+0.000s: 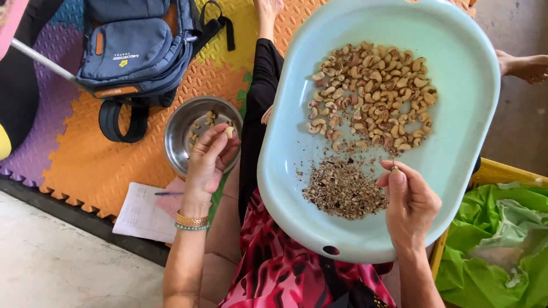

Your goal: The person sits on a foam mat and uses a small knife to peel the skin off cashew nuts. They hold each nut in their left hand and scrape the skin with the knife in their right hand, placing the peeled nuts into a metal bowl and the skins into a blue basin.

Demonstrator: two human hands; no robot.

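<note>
A large pale blue plastic basin (456, 154) rests on my lap. It holds a heap of cashew nuts (371, 94) toward the far side and a pile of brown husk scraps (342, 188) nearer me. My right hand (408, 205) hovers over the basin beside the scraps, its fingertips pinched on a small thin tool or bit of husk. My left hand (208, 162) is out over a steel bowl (181, 134) on the mat, holding a single pale cashew between thumb and fingers. A few peeled nuts lie in the bowl.
A blue backpack (134, 48) lies on the orange and purple foam mat (108, 165). A sheet of paper with a pen (142, 214) sits by the mat's edge. A green plastic bag in a yellow crate (494, 239) is at right. Another person's foot (525, 65) shows at the right edge.
</note>
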